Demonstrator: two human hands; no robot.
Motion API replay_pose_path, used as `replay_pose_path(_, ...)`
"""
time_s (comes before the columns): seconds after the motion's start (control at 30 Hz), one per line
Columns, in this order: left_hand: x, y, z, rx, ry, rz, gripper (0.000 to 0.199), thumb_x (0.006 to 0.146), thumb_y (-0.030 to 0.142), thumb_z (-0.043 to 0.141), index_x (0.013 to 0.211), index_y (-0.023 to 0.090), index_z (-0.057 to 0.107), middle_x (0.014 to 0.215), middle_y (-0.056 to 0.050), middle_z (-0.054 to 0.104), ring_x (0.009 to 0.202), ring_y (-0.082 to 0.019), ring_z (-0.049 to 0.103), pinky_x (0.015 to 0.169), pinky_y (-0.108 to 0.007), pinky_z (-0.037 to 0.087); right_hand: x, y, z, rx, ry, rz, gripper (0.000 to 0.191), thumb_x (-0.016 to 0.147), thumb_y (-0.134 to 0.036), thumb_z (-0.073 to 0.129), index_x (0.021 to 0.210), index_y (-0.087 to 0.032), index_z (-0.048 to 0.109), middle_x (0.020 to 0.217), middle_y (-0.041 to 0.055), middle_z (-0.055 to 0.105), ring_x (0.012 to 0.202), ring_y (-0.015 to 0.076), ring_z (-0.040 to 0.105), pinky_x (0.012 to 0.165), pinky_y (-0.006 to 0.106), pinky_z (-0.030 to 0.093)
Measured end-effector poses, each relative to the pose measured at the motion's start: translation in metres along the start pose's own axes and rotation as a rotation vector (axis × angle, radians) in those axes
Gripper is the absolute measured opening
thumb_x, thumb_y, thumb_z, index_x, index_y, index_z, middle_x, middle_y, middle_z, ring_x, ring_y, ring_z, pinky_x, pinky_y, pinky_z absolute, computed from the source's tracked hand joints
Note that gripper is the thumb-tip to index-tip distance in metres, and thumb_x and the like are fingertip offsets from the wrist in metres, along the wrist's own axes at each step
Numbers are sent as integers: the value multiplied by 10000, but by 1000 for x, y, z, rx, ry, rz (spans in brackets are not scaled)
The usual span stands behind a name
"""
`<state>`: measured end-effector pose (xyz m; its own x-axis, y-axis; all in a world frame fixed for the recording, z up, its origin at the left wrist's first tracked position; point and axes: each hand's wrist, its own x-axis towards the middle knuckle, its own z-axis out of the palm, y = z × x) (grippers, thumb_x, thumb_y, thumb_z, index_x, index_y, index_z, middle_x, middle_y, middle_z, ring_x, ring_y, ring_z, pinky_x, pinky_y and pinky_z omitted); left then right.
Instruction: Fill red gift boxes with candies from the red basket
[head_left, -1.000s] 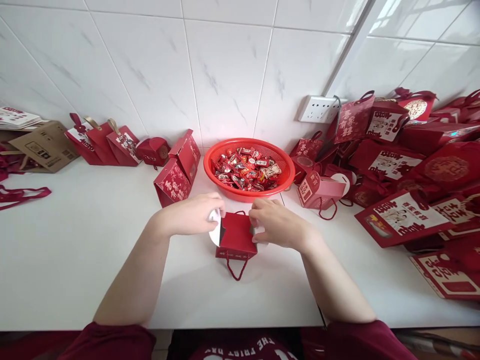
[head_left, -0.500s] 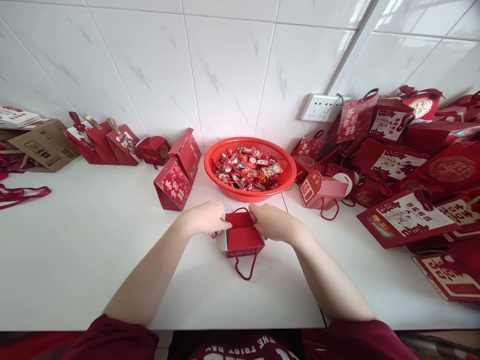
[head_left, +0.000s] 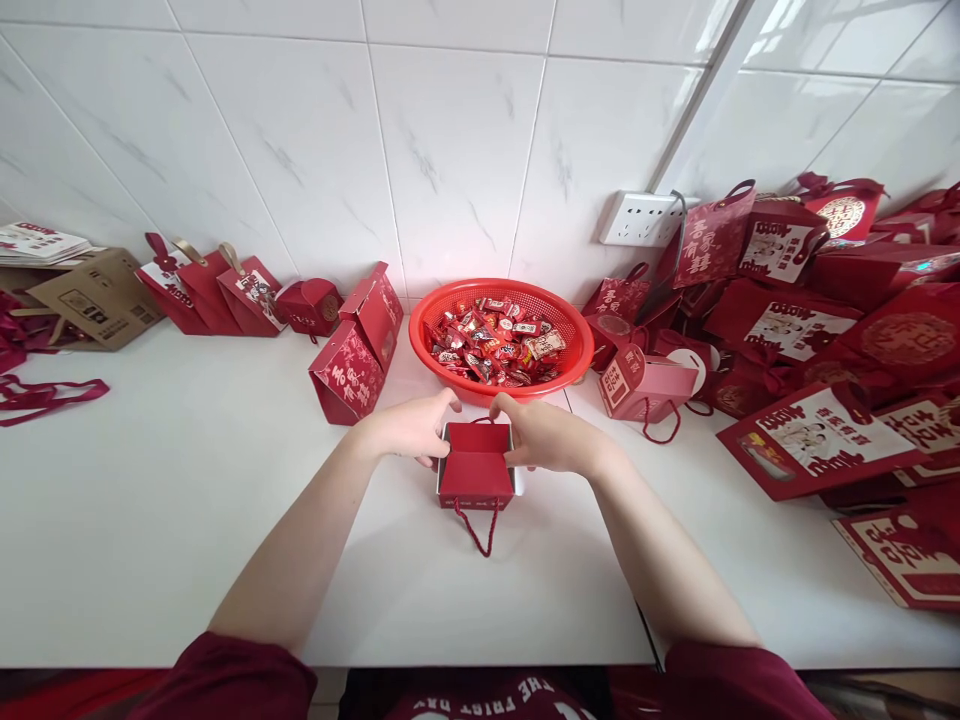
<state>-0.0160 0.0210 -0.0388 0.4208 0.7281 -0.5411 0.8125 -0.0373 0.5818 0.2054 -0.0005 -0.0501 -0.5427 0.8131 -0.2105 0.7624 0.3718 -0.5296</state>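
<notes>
A small red gift box [head_left: 475, 468] stands open at the top on the white table, its inside red and its rope handles dark red. One handle loop droops over the near side onto the table. My left hand [head_left: 417, 430] grips the box's left wall, thumb at the inner edge and fingers outside. On the opposite wall is my right hand [head_left: 546, 436], its thumb tip at the inner edge, its index finger arched above the far corner. Just behind the box is a red plastic basket [head_left: 574, 372] holding many wrapped candies [head_left: 501, 340].
Left of the basket stand two red patterned boxes [head_left: 352, 370] and several smaller gift boxes [head_left: 251, 290]. A cardboard box [head_left: 101, 300] and red ribbons [head_left: 52, 393] lie far left. Finished-looking red boxes [head_left: 817, 430] pile up at the right, below a wall socket [head_left: 641, 218].
The box has turned slightly and shifted a little left. My left index finger has lifted off, and my right hand has moved slightly along the right wall.
</notes>
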Motion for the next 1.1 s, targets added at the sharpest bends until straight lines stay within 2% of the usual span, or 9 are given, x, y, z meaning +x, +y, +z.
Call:
replay_pose_path(0.13, 0, -1, 1, 144, 52, 37, 424, 667, 200, 597, 1090, 190, 579, 772, -14, 678, 643, -193, 681, 535, -249, 481, -3, -5, -4, -154, 165, -55, 119, 931, -282, 550, 930, -192, 627, 754, 29, 671, 641, 155, 586, 555, 252, 318)
replay_pose_path(0.23, -2, -2, 2, 224, 99, 157, 208, 691, 204, 581, 887, 206, 649, 712, -8, 680, 602, -185, 655, 510, -252, 419, -1, -4, -6, -145, 176, -48, 424, 1029, -353, 361, 699, -189, 569, 681, 28, 640, 576, 132, 544, 546, 260, 292)
replay_pose_path(0.3, -3, 0, 4, 223, 89, 156, 90, 730, 270, 601, 726, 193, 646, 670, -22, 681, 589, -187, 649, 523, -263, 412, 2, -1, -3, -173, 155, -36, 425, 1019, -377, 386, 670, -190, 540, 681, 29, 639, 579, 137, 543, 536, 265, 273)
replay_pose_path(0.5, -6, 6, 5, 307, 90, 47, 396, 782, 426, 603, 475, 179, 563, 539, -53, 648, 511, -191, 601, 521, -301, 400, 7, 0, 12, -243, 189, 84, 244, 938, -416, 571, 1010, -183, 573, 875, 78, 694, 763, 224, 636, 569, 264, 317)
replay_pose_path(0.63, -11, 1, -2, 353, 128, -13, 370, 774, 394, 596, 472, 183, 561, 558, -55, 653, 501, -187, 587, 516, -305, 381, -1, -10, 10, -4, 274, -115, 259, 937, -246, 581, 1180, -207, 500, 910, 31, 700, 784, 184, 644, 643, 251, 401)
replay_pose_path(0.7, -13, -2, -6, 398, 158, -34, 388, 768, 424, 596, 467, 186, 542, 555, -52, 633, 474, -181, 553, 502, -310, 348, -7, -15, 4, 78, 205, -253, 109, 976, -227, 509, 1070, -209, 562, 938, 25, 704, 777, 159, 636, 665, 247, 419)
replay_pose_path(0.8, -15, -8, -12, 485, 230, -44, 439, 745, 498, 613, 462, 190, 480, 534, -47, 557, 455, -174, 498, 489, -311, 284, -18, -21, -3, 133, 24, -374, 196, 995, -193, 440, 943, -199, 629, 872, 11, 708, 708, 134, 622, 665, 240, 432)
replay_pose_path(1.0, -12, -10, -14, 515, 243, -80, 417, 728, 513, 623, 506, 192, 475, 586, -52, 531, 534, -201, 537, 518, -309, 287, -27, -26, -2, 233, -214, -392, 182, 946, -175, 524, 1061, -201, 662, 751, -18, 710, 668, 127, 663, 656, 220, 458)
replay_pose_path(1.1, -13, -7, -14, 535, 229, -74, 428, 736, 508, 612, 505, 188, 447, 573, -43, 493, 509, -185, 505, 513, -307, 266, -21, -25, 9, 114, -192, -382, 209, 851, -257, 692, 1051, -195, 689, 892, 20, 720, 735, 150, 651, 645, 232, 437)
